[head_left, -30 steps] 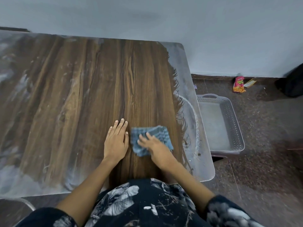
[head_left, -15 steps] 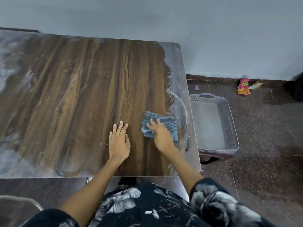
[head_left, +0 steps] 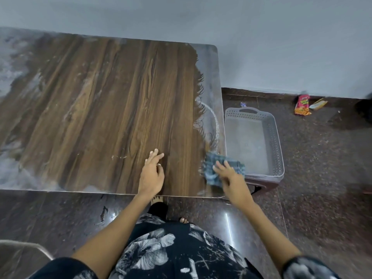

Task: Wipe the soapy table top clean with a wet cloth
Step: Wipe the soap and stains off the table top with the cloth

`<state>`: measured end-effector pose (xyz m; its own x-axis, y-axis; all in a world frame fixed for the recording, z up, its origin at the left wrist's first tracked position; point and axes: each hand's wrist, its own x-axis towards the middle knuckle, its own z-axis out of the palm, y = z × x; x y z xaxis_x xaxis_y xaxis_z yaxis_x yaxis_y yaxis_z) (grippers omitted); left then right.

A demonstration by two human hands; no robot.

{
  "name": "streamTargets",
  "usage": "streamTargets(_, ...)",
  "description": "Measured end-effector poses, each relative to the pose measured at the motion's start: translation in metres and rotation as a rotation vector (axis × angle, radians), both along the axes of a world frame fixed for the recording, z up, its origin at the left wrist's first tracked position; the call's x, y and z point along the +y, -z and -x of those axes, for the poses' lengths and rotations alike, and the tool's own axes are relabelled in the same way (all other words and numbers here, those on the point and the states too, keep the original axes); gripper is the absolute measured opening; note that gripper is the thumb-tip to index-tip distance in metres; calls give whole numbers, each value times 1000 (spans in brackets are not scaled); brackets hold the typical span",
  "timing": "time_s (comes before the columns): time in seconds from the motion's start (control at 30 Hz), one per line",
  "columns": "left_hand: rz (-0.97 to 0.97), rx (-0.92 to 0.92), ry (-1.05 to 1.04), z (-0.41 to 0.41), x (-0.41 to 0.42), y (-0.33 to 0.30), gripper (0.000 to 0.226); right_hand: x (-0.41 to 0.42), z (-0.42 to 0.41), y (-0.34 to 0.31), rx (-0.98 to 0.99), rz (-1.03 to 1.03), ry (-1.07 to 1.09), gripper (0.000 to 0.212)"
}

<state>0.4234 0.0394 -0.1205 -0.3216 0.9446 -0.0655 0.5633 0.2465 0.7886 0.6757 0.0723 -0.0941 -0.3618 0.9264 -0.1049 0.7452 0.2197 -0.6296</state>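
Observation:
The wooden table top (head_left: 104, 109) shows dark bare grain in its middle, with grey soapy film along its right strip (head_left: 211, 81) and over its left side (head_left: 12, 97). A blue checked cloth (head_left: 213, 170) lies at the table's near right edge, partly overhanging it. My right hand (head_left: 229, 178) presses flat on the cloth with fingers straight. My left hand (head_left: 151, 174) rests on the table near the front edge, fingers relaxed and holding nothing.
A grey plastic basket (head_left: 279, 150) sits on a low stool just right of the table, below its edge. A red snack packet (head_left: 302, 104) lies on the dark floor by the wall. A chair edge (head_left: 24, 246) shows at bottom left.
My right hand has slid the cloth to the right, from beside my left hand out to the table's right edge over the soapy strip. The left hand stayed in place. The view pulled back.

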Motion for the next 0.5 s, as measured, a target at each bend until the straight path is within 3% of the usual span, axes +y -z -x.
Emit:
streamTargets(0.17, 24, 46, 70, -13, 7, -3, 42, 32, 65, 6, -92, -59, 74, 50)
streamTargets(0.27, 35, 77, 88, -8, 15, -3, 44, -3, 96, 3, -42, -46, -180, 49)
streamTargets(0.37, 45, 119, 117, -4, 27, -3, 45, -36, 73, 5, -14, -19, -371, 46)
streamTargets(0.5, 48, 213, 160, 8, 51, -2, 43, -36, 25, 7, -18, 29, -256, 45)
